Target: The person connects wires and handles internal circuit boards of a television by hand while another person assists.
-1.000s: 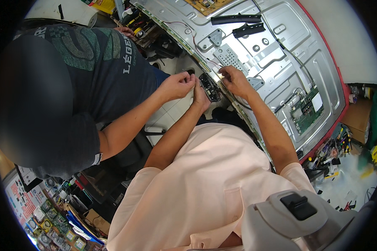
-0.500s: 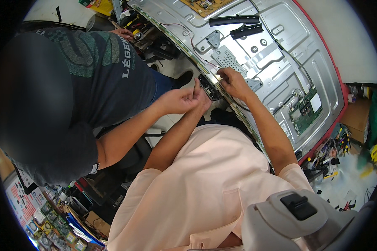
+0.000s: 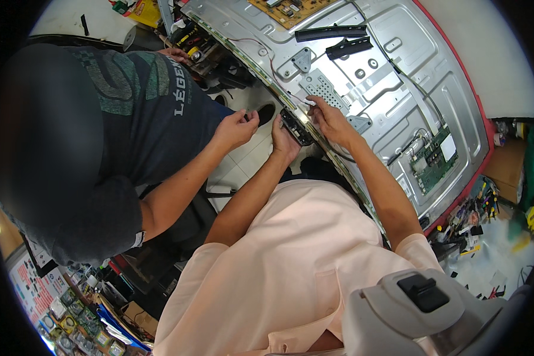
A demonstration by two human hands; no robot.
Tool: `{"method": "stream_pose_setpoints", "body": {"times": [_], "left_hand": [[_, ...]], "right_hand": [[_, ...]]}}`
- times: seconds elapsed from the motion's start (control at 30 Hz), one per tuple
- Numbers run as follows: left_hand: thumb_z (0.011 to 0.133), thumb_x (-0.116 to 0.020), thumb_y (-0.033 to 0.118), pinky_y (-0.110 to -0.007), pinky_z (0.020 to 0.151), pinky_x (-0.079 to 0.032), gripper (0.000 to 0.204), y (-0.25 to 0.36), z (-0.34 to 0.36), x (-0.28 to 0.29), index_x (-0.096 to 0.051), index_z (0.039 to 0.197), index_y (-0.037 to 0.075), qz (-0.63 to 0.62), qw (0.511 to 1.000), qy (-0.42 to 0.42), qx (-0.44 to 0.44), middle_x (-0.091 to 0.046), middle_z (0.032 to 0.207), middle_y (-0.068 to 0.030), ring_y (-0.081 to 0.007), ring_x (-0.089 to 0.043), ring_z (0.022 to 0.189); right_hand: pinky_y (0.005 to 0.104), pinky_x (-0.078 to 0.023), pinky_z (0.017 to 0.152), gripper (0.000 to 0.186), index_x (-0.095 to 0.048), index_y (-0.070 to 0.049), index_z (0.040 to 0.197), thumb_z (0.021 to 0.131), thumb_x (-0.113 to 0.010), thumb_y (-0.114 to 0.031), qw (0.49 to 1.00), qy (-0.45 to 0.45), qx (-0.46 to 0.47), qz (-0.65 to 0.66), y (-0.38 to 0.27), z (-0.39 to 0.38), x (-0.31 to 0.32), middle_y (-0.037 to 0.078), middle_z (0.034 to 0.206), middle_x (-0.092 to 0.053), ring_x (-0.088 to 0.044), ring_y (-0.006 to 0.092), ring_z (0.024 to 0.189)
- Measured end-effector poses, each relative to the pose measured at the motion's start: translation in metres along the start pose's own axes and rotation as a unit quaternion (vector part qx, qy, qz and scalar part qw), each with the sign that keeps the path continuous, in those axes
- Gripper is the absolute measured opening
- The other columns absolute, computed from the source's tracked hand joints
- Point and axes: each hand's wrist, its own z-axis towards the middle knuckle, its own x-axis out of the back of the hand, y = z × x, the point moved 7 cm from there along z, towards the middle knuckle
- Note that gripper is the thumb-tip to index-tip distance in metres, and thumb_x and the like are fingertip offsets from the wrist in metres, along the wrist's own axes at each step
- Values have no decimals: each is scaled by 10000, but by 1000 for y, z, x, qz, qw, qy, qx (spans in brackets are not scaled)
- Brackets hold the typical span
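Plug (image 3: 311, 102) is pinched in our right hand (image 3: 333, 123), module (image 3: 296, 129) gripped in our left hand (image 3: 286, 142) by the panel's (image 3: 430, 62) near edge, guessing so neither dangles.

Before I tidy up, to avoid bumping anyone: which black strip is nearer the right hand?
The shorter, lower black strip; the longer black strip lies higher in view, farther from the right hand.

One feed on my end: head-worn left fisheye, looking steeply down, upright, unmirrored. I get the wearer's pale shirt (image 3: 273, 249) close at the bottom, left hand (image 3: 286, 143) and right hand (image 3: 334, 124) farther off mid-frame, metal panel (image 3: 391, 98) upper right; edges bend, corners black.
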Motion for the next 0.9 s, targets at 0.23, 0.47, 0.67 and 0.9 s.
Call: {"method": "stream_pose_setpoints", "body": {"times": [0.23, 0.47, 0.67, 0.9], "left_hand": [[912, -372, 587, -415, 991, -436, 666, 9, -1, 12, -540, 1268, 51, 8, 998, 63, -12, -621, 1192, -114, -268, -584, 1111], [933, -319, 568, -421, 850, -511, 593, 16, -6, 12, -570, 1188, 96, -5, 998, 51, -22, -652, 1077, -116, -266, -635, 970], [950, -287, 564, -433, 871, -508, 606, 17, -1, 22, -564, 1228, 102, -18, 997, 74, -2, -651, 1113, -106, -262, -630, 995], [959, -246, 561, -436, 975, -468, 643, 13, 2, 14, -515, 1319, 101, -23, 998, 54, -4, -603, 1257, -111, -262, -590, 1132]], "right_hand": [[396, -509, 778, 228, -615, 40, 1086, 898, -547, -70, 998, -37, 2, -58, -10, 2, -13, 237, 924, -679, -667, 371, 850], [352, -506, 740, 254, -649, 39, 1070, 875, -614, -122, 992, -103, -76, -2, 0, 2, -31, 195, 917, -691, -663, 259, 794], [286, -498, 651, 259, -637, 25, 1084, 879, -641, -132, 993, 23, -88, 74, 16, 1, -2, 117, 864, -674, -612, 151, 703], [277, -464, 560, 236, -640, 35, 1034, 911, -615, -165, 994, 76, -51, 62, 21, 0, 13, 89, 771, -663, -579, 121, 595]]}}
